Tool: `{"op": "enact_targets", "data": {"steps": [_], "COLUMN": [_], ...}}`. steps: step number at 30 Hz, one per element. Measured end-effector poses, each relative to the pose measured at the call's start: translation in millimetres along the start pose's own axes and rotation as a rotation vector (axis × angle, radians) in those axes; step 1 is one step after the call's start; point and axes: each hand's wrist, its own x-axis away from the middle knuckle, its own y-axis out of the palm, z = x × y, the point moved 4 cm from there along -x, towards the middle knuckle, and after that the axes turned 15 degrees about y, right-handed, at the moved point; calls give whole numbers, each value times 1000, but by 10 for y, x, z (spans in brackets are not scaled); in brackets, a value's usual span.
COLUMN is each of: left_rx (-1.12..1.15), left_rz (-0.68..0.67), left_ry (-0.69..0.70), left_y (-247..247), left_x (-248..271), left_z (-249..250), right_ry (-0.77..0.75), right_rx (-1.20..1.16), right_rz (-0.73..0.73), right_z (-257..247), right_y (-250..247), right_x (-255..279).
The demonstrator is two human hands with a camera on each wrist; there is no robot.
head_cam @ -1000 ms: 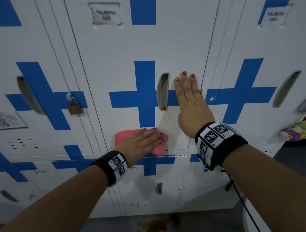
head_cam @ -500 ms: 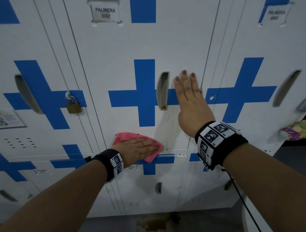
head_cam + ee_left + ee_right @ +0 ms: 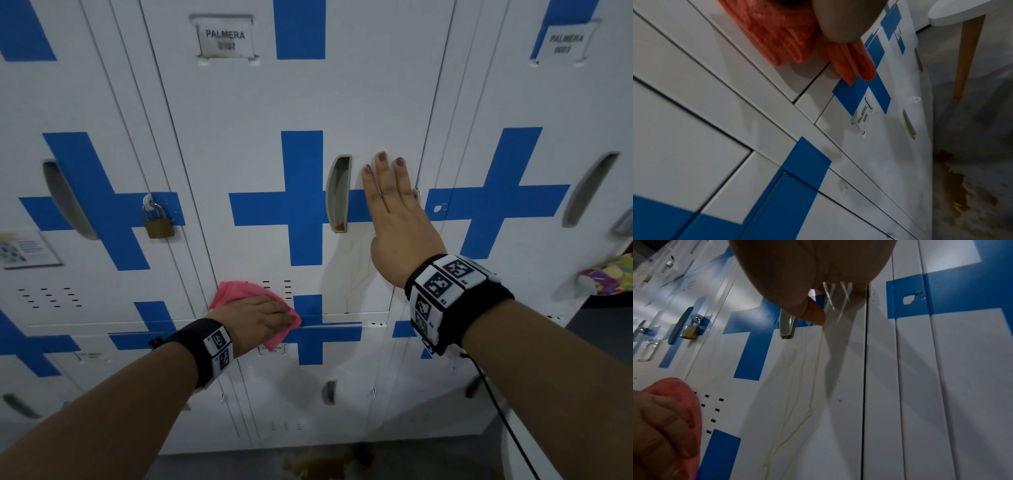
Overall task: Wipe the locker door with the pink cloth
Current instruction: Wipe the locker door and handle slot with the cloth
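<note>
The white locker door (image 3: 274, 120) bears a blue cross and a recessed handle (image 3: 337, 193). Brownish drip streaks (image 3: 356, 270) run down below the handle, also plain in the right wrist view as streaks (image 3: 809, 386). My left hand (image 3: 263, 320) lies flat on the folded pink cloth (image 3: 236, 293) and presses it against the door's lower left corner, beside the vent slots (image 3: 287, 289). The cloth (image 3: 781, 32) bunches in folds under my palm. My right hand (image 3: 394, 212) rests flat on the door, fingers straight, just right of the handle.
A brass padlock (image 3: 158, 222) hangs on the locker to the left. A colourful object (image 3: 609, 277) sticks out at the right edge. More lockers (image 3: 308, 394) sit below. A brown stain (image 3: 329, 462) marks the floor, and a white stool with a wooden leg (image 3: 962, 14) stands nearby.
My left hand has slid the pink cloth leftward and a little down along the door's bottom edge, uncovering the vent slots. My right hand has stayed put.
</note>
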Motion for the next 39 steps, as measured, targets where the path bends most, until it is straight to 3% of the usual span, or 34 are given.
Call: {"op": "enact_targets", "data": {"steps": [4,8,10,14,17,19,22,25,28,33,37,39], "left_rx": [13,43,93,455,699,863,1231,1313,1512,1677,1462,1172], "left_rz": [2,115,260,742,1052,1208,1436,1608,1661,1495,1384,1417], "left_ry": [-7,-17,-53,-184,-241,-289,-237,-307,-199,24,161,86], "left_y": [7,-51,-119,-290,-483,-657,-948,-1124,-1238,-1346,-1374,-1348], "left_x": [78,94,76,25,-2,15,29,40,-38,-112,19,88], "left_z": [-12,4,48,128,193,260,380,412,509,714,635,474], "right_ry": [1,7,6,-7,17,77,237,334,313,454,563,574], "right_rx": [-8,-17,-27,-123,-325,-477,-729,-1005,-1283,-1467,-1405,-1364], "right_rz": [-2,-12,-13,29,106,121,53,-11,-189,-277,-242,-231], "right_z": [3,-12,-6,15,4,-3,-34,-123,-332,-382,-194,-131], "right_y": [5,-6,-10,-43,-139,-175,-99,-26,3,110,167,145], "right_x": [-1,8,7,10,88,200,421,643,790,785,631,553]}}
